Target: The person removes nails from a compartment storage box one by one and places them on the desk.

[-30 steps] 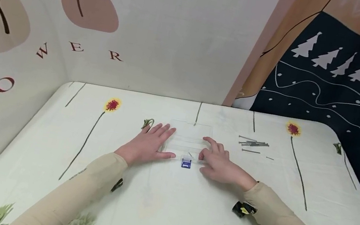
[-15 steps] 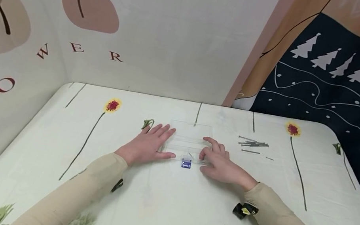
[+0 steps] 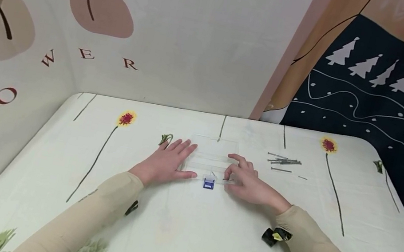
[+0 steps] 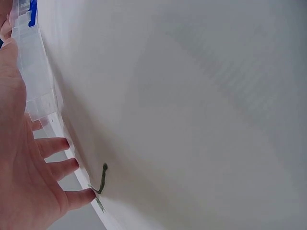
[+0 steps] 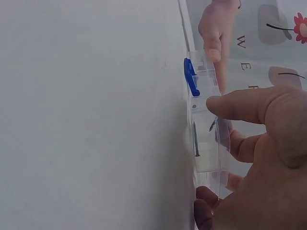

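Note:
A clear plastic box (image 3: 215, 148) lies on the table, its blue latch (image 3: 209, 184) facing me. My left hand (image 3: 167, 160) rests along its left end, fingers spread and nearly straight; the left wrist view shows this hand (image 4: 29, 187) beside the clear wall. At the right end is my right hand (image 3: 246, 183), its index finger bent toward the thumb. In the right wrist view, the thumb (image 5: 225, 106) is near the front wall and other fingers lie behind and beside the box. A nail (image 5: 196, 143) shows through the plastic. Whether the right fingertips pinch anything is unclear.
Right of the box lie several long nails (image 3: 284, 161) in a loose pile, with one nail (image 3: 281, 169) apart and a smaller one (image 3: 303, 177) beyond. A flowered cloth (image 3: 183, 231) covers the table. A pale printed curtain (image 3: 198, 53) hangs behind.
The right thumb and index finger have drawn slightly closer at the box's front right corner. The blue latch has tilted a little. The left hand has stayed in place.

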`<state>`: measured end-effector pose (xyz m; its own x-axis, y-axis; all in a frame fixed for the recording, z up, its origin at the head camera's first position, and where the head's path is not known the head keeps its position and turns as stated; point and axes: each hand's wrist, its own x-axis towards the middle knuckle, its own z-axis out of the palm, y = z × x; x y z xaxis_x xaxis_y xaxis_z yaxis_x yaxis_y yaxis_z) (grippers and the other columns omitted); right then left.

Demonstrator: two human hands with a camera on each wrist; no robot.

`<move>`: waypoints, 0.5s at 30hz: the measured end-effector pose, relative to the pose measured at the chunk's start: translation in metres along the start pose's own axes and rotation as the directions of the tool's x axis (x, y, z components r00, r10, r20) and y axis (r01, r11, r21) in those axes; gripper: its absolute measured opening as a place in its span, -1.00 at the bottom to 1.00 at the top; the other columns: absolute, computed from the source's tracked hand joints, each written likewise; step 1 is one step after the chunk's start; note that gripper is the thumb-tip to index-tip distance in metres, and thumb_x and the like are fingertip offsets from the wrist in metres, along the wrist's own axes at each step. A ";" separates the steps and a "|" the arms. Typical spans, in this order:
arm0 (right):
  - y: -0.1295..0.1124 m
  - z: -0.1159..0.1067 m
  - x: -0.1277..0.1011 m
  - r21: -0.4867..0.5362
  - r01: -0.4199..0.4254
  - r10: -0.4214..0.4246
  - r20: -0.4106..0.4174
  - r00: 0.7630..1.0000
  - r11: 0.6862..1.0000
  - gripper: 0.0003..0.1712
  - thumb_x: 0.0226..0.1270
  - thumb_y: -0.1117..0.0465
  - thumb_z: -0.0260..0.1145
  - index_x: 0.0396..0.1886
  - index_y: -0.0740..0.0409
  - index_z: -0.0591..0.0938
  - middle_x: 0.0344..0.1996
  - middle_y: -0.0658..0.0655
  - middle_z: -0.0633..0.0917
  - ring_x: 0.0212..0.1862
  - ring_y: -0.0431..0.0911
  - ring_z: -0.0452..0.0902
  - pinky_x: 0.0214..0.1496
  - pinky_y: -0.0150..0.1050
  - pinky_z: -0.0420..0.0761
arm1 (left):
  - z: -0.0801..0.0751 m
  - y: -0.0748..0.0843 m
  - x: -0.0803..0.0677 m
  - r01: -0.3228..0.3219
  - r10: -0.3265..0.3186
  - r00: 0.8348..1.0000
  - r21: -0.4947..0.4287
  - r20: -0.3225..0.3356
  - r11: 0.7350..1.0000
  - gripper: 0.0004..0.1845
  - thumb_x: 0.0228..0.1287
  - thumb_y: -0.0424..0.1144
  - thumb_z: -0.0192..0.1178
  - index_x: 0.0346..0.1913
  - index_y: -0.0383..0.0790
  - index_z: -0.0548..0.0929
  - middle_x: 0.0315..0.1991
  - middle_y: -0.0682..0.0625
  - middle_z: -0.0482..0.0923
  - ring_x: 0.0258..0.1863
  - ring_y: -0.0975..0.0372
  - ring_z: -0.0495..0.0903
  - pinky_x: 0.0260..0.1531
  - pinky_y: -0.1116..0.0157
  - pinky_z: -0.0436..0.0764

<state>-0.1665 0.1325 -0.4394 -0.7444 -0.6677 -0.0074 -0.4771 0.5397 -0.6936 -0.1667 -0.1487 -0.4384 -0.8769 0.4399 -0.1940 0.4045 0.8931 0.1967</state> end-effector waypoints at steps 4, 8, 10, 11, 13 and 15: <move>-0.001 0.000 0.002 0.050 -0.036 0.037 -0.018 0.999 0.998 -0.88 0.25 0.29 0.27 -0.37 -0.03 0.52 0.40 0.27 0.16 0.21 0.26 0.14 0.15 0.36 0.07 | -0.001 0.000 0.000 0.000 0.000 1.000 0.003 -0.002 1.000 -0.01 0.26 0.45 -0.10 0.55 -0.08 -0.04 0.53 -0.13 -0.09 0.48 -0.04 -0.12 0.36 -0.15 -0.15; -0.001 0.000 0.003 0.064 -0.058 0.061 -0.038 0.997 0.996 -0.88 0.23 0.29 0.29 -0.41 -0.01 0.52 0.38 0.25 0.21 0.20 0.25 0.16 0.16 0.36 0.08 | -0.002 0.000 -0.001 0.000 0.000 1.000 0.001 -0.003 1.000 -0.02 0.26 0.44 -0.09 0.55 -0.09 -0.04 0.53 -0.14 -0.09 0.48 -0.05 -0.12 0.36 -0.15 -0.15; -0.001 0.000 0.004 0.066 -0.064 0.067 -0.042 0.997 0.996 -0.86 0.23 0.29 0.30 -0.42 -0.03 0.51 0.37 0.25 0.23 0.21 0.26 0.16 0.17 0.35 0.08 | -0.002 0.001 -0.001 -0.002 0.002 1.000 -0.001 -0.001 1.000 -0.02 0.26 0.44 -0.09 0.55 -0.09 -0.04 0.53 -0.14 -0.09 0.48 -0.05 -0.12 0.36 -0.16 -0.15; -0.001 0.000 0.004 0.069 -0.065 0.068 -0.042 0.997 0.996 -0.85 0.24 0.29 0.30 -0.42 -0.03 0.51 0.37 0.25 0.23 0.22 0.27 0.15 0.16 0.36 0.08 | -0.002 0.001 -0.001 -0.001 0.001 1.000 -0.001 -0.001 1.000 -0.02 0.26 0.44 -0.09 0.55 -0.09 -0.04 0.53 -0.14 -0.09 0.48 -0.05 -0.13 0.36 -0.16 -0.15; -0.001 -0.001 0.004 0.081 -0.064 0.067 -0.040 0.997 0.995 -0.84 0.25 0.29 0.30 -0.42 -0.04 0.51 0.36 0.25 0.24 0.25 0.29 0.13 0.17 0.35 0.10 | -0.001 0.001 -0.001 0.000 0.000 1.000 -0.003 0.002 1.000 -0.01 0.26 0.44 -0.09 0.55 -0.09 -0.04 0.53 -0.14 -0.10 0.49 -0.05 -0.13 0.36 -0.16 -0.15; 0.000 -0.003 0.004 0.107 -0.062 0.067 -0.039 0.997 0.992 -0.82 0.26 0.31 0.30 -0.43 -0.05 0.51 0.36 0.25 0.25 0.28 0.31 0.10 0.19 0.33 0.12 | -0.001 0.001 0.000 0.000 0.000 1.000 -0.004 0.001 1.000 -0.01 0.26 0.44 -0.10 0.55 -0.09 -0.05 0.53 -0.14 -0.10 0.49 -0.05 -0.13 0.36 -0.16 -0.16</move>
<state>-0.1709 0.1312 -0.4377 -0.7924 -0.6095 -0.0253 -0.3774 0.5225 -0.7646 -0.1663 -0.1484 -0.4370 -0.8765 0.4403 -0.1947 0.4038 0.8926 0.2005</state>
